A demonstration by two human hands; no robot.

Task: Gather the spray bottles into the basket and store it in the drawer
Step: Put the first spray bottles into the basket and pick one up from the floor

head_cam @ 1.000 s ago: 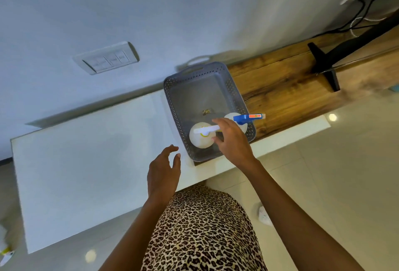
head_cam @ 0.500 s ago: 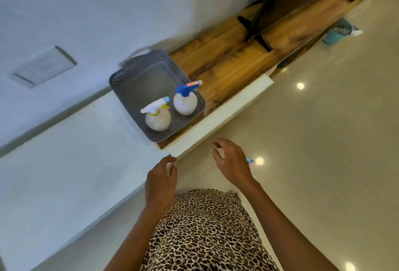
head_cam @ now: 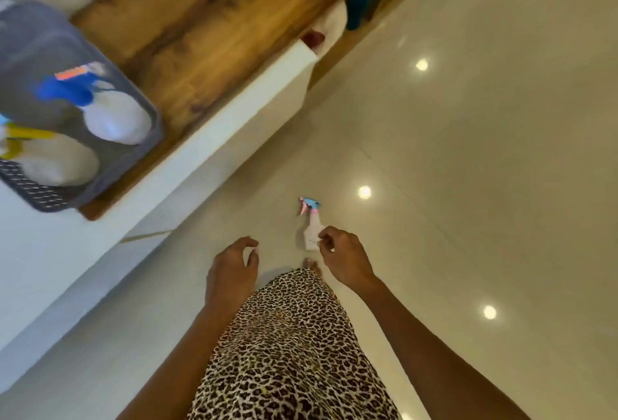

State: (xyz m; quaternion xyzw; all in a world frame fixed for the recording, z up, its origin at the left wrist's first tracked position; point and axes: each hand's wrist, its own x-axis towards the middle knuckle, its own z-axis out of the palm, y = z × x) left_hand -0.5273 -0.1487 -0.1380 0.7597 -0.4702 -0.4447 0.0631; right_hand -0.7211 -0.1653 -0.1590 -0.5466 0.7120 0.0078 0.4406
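A grey perforated basket (head_cam: pixel 50 200) sits on the wooden counter at the left edge of view. Inside it stand two white round spray bottles, one with a blue trigger (head_cam: pixel 115 122) and one with a yellow and white trigger (head_cam: pixel 57 163). A third spray bottle (head_cam: pixel 311 229), small and white with a blue and pink head, lies on the pale floor. My right hand (head_cam: pixel 346 260) hovers just above and beside it, fingers loosely curled, holding nothing. My left hand (head_cam: pixel 232 270) hangs in front of me, fingers relaxed and empty.
A white cabinet front (head_cam: pixel 234 138) runs under the wooden top (head_cam: pixel 200 38). Open shelves (head_cam: pixel 361 8) with white and blue items lie at the upper right. Glossy floor tiles (head_cam: pixel 468 185) with light reflections spread to the right. My leopard-print skirt fills the bottom centre.
The view has swung right and down from the counter to the floor. My right hand let go of the blue-trigger bottle in the basket and now hangs near the small bottle on the floor.
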